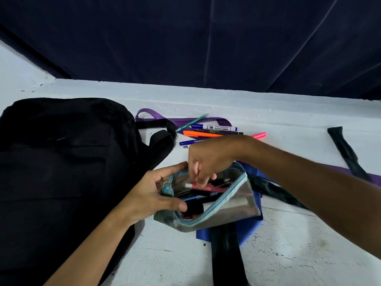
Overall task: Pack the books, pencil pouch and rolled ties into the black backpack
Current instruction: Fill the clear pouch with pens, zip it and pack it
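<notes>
The clear plastic pencil pouch with a light-blue zipper edge lies on the white tabletop, just right of the black fabric backpack, on top of a blue cloth and a flat dark tie. The left hand grips the pouch at its zipper end, thumb on the near lip and fingers curled over the far lip, so the mouth is held spread open; without that grip the soft plastic would likely sag shut. The right hand reaches down into the opening with its fingers pinching a pink pen with a white tip, which lies lengthwise among the dark pens already inside. Judging by that, the step in hand is filling the pouch before it goes into the backpack.

More pens wait in a loose heap just beyond the right wrist, within easy reach: a white whiteboard marker with a blue cap, an orange pen, a green pencil, a blue pen and a bright pink highlighter. They rest on a purple ribbon-like tie that loops out from beside the backpack's top strap.

The backpack lies flat and looks closed; whether its zip is open cannot be told. Another dark tie lies unrolled well off to the right, so the ties seem not yet rolled. No books show in view
</notes>
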Demonstrator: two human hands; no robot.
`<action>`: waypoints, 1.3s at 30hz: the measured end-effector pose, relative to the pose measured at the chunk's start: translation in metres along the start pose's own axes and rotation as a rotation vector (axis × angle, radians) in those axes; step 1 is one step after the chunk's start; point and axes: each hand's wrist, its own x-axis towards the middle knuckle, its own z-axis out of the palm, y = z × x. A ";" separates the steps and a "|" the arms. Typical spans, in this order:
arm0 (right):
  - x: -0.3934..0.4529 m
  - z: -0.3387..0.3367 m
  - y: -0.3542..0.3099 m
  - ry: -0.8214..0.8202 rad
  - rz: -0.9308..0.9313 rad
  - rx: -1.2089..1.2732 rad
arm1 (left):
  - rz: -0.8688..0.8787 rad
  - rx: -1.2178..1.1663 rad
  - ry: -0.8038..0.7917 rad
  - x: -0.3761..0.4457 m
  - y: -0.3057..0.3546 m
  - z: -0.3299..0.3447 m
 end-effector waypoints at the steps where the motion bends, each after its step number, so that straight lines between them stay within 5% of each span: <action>1: -0.001 -0.002 0.003 -0.009 0.003 0.030 | -0.001 0.003 0.000 0.000 0.000 -0.001; 5: -0.014 -0.025 0.032 0.145 0.004 0.225 | -0.011 -0.008 0.012 -0.001 -0.002 -0.002; 11: -0.015 -0.039 0.112 0.699 0.239 0.446 | -0.004 -0.015 0.000 -0.001 -0.002 -0.001; 18: 0.005 0.005 0.152 0.503 0.447 0.192 | -0.004 -0.031 -0.004 -0.001 -0.001 -0.001; 22: 0.005 0.006 0.152 0.549 0.359 0.158 | 0.001 -0.037 -0.005 0.000 -0.002 -0.001; 25: -0.001 -0.008 0.131 0.771 0.207 0.151 | 0.002 -0.037 -0.007 0.000 -0.002 0.000; 28: -0.015 -0.028 0.085 0.926 -0.020 0.528 | 0.005 -0.023 -0.005 0.000 -0.002 0.000; 31: -0.030 -0.036 0.042 0.722 -0.214 0.788 | 0.010 -0.016 -0.001 0.000 -0.002 0.000; 35: -0.029 -0.028 0.016 0.317 -0.226 0.583 | 0.013 -0.033 0.001 -0.002 -0.001 0.001; 39: -0.017 -0.010 0.004 0.105 -0.164 0.328 | 0.034 -0.043 -0.008 -0.002 0.003 0.004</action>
